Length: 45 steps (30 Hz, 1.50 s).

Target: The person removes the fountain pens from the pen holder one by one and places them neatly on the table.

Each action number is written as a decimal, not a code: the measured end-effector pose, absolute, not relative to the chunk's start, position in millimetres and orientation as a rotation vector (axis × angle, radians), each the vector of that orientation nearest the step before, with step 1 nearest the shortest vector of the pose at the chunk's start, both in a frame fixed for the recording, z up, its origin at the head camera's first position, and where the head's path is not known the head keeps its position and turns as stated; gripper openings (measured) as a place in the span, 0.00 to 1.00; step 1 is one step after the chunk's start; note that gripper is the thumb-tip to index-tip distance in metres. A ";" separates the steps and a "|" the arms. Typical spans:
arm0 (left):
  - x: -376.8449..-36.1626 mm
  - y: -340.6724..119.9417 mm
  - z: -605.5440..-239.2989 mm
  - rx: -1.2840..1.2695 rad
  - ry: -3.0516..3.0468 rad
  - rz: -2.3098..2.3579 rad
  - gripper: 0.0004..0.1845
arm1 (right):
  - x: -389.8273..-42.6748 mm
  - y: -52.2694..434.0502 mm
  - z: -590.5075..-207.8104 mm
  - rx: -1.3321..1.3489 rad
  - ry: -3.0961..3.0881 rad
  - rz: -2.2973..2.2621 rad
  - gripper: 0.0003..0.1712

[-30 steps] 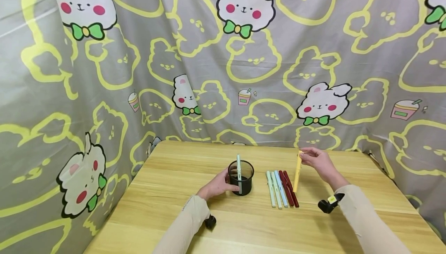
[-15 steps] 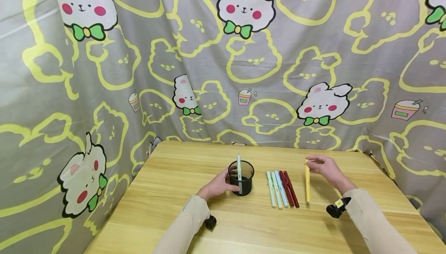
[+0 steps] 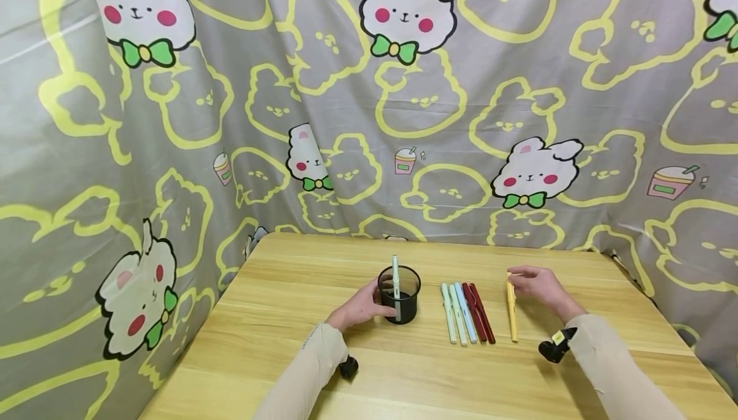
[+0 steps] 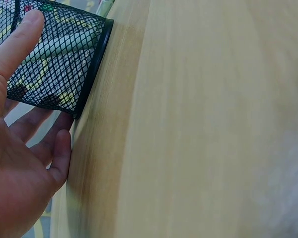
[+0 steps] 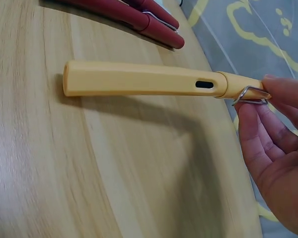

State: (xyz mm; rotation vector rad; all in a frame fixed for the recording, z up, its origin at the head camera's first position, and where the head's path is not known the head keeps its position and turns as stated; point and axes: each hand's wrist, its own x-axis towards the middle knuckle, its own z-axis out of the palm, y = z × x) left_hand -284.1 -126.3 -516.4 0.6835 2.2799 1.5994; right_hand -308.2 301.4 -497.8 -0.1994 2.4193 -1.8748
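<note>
My left hand holds a black mesh pen holder, thumb on the near side and the other fingers round the far side. A pale green pen stands upright in the holder. In the right wrist view, my right hand pinches a yellow pen by its cap end, beside the metal clip. This pen slopes down toward me, its free end close over the table, to the right of the row. Two dark red pens, a light blue pen and two pale green pens lie side by side between my hands.
The wooden table reaches back to a grey patterned curtain, which also hangs along the left side. A black wrist camera hangs under my right sleeve, another under my left.
My right hand has moved the yellow pen away from the red pens, rightward and then toward me, lowering it nearer the table. My left hand and the pen holder stay put.
</note>
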 end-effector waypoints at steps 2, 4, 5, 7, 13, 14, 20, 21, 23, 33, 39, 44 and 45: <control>-284.3 -126.3 -516.6 0.691 2.280 1.596 0.40 | -309.1 299.6 -499.4 -0.204 2.436 -1.849 0.29; -284.7 -126.3 -517.1 0.706 2.275 1.596 0.40 | -310.1 297.2 -500.1 -0.201 2.459 -1.812 0.29; -285.0 -126.4 -517.6 0.712 2.273 1.595 0.40 | -310.7 296.0 -500.1 -0.200 2.475 -1.789 0.29; -285.1 -126.5 -517.9 0.719 2.268 1.595 0.40 | -311.9 293.8 -500.7 -0.204 2.487 -1.759 0.29; -286.3 -127.0 -518.3 0.741 2.258 1.595 0.41 | -313.9 289.2 -503.4 -0.197 2.415 -1.812 0.27; -286.6 -127.1 -518.3 0.744 2.257 1.594 0.41 | -314.3 288.5 -504.3 -0.193 2.402 -1.824 0.27; -287.4 -126.9 -519.0 0.744 2.247 1.612 0.42 | -316.4 282.4 -507.0 -0.203 2.353 -1.841 0.27; -287.4 -126.8 -519.0 0.738 2.249 1.613 0.41 | -316.6 281.0 -506.9 -0.207 2.355 -1.835 0.27; -287.0 -126.6 -518.6 0.733 2.253 1.609 0.42 | -317.2 277.9 -506.6 -0.218 2.376 -1.807 0.27; -286.5 -127.3 -519.3 0.735 2.246 1.626 0.41 | -319.7 268.7 -507.0 -0.309 2.394 -1.759 0.28; -285.6 -127.4 -517.6 0.718 2.254 1.619 0.40 | -321.0 268.6 -510.0 -0.377 2.412 -1.713 0.26; -285.3 -127.2 -517.3 0.713 2.260 1.607 0.40 | -323.2 264.6 -514.6 -0.254 2.507 -1.595 0.24; -285.2 -127.2 -517.3 0.711 2.262 1.606 0.40 | -323.0 263.9 -514.8 -0.242 2.514 -1.588 0.24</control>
